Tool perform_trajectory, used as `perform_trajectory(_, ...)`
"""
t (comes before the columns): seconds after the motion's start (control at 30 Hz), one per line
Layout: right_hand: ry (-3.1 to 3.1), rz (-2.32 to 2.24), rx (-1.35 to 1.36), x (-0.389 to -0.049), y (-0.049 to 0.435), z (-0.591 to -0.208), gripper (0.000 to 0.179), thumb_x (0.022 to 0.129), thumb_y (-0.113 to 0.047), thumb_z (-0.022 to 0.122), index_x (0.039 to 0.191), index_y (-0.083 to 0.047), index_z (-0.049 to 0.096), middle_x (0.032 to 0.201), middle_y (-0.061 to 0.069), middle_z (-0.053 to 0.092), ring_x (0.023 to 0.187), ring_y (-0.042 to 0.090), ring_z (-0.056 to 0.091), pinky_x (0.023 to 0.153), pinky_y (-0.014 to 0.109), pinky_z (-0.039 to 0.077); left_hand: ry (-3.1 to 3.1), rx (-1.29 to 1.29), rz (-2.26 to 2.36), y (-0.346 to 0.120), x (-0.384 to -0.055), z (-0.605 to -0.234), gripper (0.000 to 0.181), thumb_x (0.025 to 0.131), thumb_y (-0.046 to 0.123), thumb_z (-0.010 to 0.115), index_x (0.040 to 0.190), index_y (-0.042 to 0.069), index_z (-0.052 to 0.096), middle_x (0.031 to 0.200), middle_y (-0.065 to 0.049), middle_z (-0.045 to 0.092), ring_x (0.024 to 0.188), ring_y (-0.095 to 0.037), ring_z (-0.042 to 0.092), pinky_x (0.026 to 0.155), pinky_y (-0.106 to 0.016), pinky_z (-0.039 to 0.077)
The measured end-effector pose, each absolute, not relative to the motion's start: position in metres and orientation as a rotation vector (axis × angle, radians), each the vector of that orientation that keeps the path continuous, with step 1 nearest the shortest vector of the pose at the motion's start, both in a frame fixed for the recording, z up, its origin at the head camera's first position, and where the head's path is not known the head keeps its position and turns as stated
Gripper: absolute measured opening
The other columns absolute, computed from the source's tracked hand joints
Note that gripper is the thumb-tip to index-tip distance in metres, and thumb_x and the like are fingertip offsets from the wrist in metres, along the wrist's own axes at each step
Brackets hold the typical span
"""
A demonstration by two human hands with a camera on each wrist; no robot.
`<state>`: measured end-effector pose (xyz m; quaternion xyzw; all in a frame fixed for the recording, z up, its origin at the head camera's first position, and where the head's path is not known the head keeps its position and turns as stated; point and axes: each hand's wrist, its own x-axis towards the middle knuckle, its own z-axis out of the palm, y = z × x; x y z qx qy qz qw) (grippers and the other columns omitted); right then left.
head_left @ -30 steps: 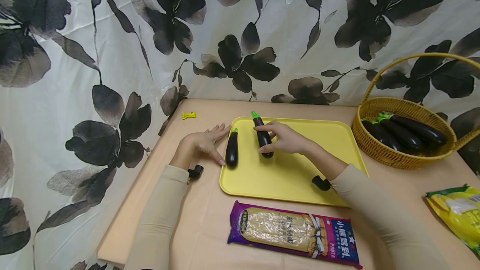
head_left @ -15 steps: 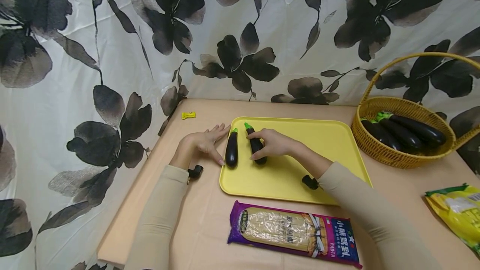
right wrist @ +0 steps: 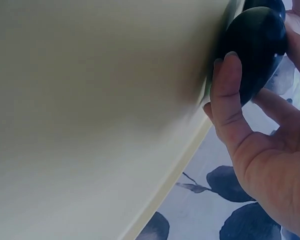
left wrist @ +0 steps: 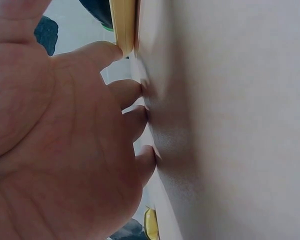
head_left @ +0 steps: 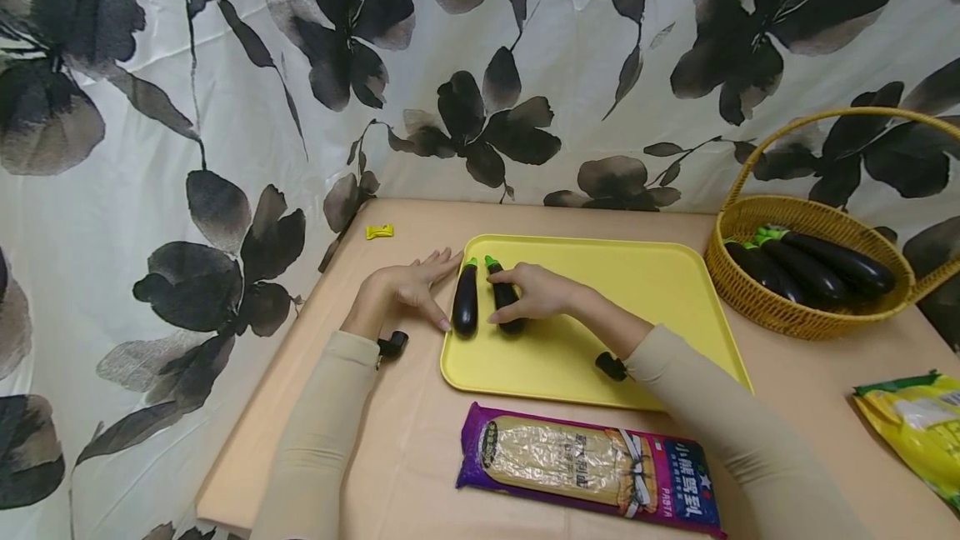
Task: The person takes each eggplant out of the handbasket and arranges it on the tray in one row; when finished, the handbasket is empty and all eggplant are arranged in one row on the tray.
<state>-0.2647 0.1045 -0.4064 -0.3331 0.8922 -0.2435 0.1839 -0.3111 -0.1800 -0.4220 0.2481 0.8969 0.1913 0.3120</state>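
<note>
On the left side of the yellow tray (head_left: 570,369) lie two dark purple eggplants with green stems, roughly parallel. My right hand (head_left: 542,290) grips the right-hand eggplant (head_left: 504,297) from above, thumb near its lower end and fingers along the upper part. In the right wrist view its glossy rounded end (right wrist: 255,45) sits between thumb and fingers. The other eggplant (head_left: 465,302) lies just inside the tray's left edge. With fingers spread, my left hand (head_left: 405,288) rests at that edge; the left wrist view shows its fingertips on the table and one finger touching the tray rim (left wrist: 124,30).
To the right of the tray stands a wicker basket (head_left: 787,313) with a tall handle, holding more eggplants (head_left: 840,261). A purple pasta packet (head_left: 570,458) lies in front of the tray. A yellow bag (head_left: 915,432) is at far right, a small yellow wrapped sweet (head_left: 379,231) at back left.
My right hand has moved left with its eggplant, bringing it beside the other one and slightly nearer to me. The left hand and the other eggplant have stayed in place.
</note>
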Motion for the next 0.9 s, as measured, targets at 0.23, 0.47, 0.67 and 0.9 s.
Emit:
perform_trajectory(0.23,2.524,-0.673,-0.908,-0.26,0.102,-0.405,0.081,0.093,-0.051,0.074,0.156,-0.008,0.048,0.136,0.019,0.06,0.112,0.026,0.057,0.091,0.037,0.047,2.363,0.647,0.498,-0.18,-0.311,-0.421,0.148,0.064,0.056,0.096,0.169,0.026,-0.004,0.175,-0.009,-0.018,0.161,-0.028,-0.021,0.13,-0.055,-0.01)
perform_trajectory(0.47,2.525,-0.657,-0.921,-0.258,0.099,-0.404,0.081,0.093,-0.053,0.073,0.156,-0.008,0.048,0.139,0.02,0.059,0.117,0.025,0.057,0.096,0.04,0.049,2.36,0.647,0.5,-0.18,-0.31,-0.419,0.147,0.065,0.057,0.096,0.169,0.027,-0.004,0.175,-0.009,-0.018,0.161,-0.029,-0.02,0.13,-0.056,-0.01)
perform_trajectory(0.67,2.522,-0.656,-0.918,-0.258,0.097,-0.404,0.081,0.094,-0.053,0.073,0.157,-0.01,0.046,0.141,0.019,0.058,0.12,0.027,0.057,0.098,0.041,0.05,2.363,0.649,0.493,-0.18,-0.311,-0.419,0.147,0.065,0.057,0.095,0.169,0.027,-0.004,0.175,-0.01,-0.017,0.161,-0.029,-0.02,0.13,-0.057,-0.009)
perform_trajectory(0.9,2.491,-0.748,-0.865,-0.257,0.103,-0.396,0.086,0.093,-0.054,0.074,0.161,-0.014,0.041,0.147,0.023,0.052,0.098,0.026,0.066,0.085,0.034,0.054,2.361,0.642,0.508,-0.18,-0.31,-0.419,0.149,0.063,0.057,0.096,0.169,0.028,-0.004,0.175,-0.009,-0.017,0.161,-0.028,-0.02,0.13,-0.056,-0.01)
